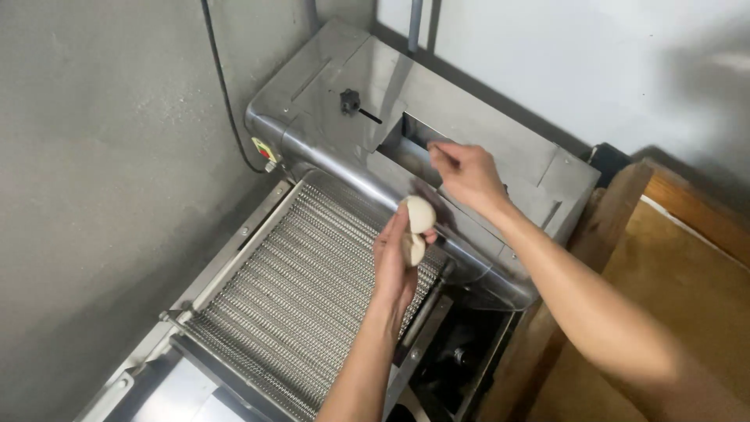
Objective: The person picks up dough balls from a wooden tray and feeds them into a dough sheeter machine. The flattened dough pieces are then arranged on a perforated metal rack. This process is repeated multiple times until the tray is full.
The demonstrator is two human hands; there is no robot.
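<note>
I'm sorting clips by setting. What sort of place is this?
Probably a bakery or food workshop: a stainless dough machine with a wire mesh conveyor, and the left hand holding dough balls.

I stand in a bakery workroom: a steel dough machine (437, 133) with a wire-mesh conveyor (305, 289) against bare concrete walls (101, 156).

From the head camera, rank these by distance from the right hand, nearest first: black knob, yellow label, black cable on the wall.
From the right hand:
1. Black knob, up-left on the machine top.
2. Yellow label, on the machine's left end.
3. Black cable, farther left against the wall.
</note>
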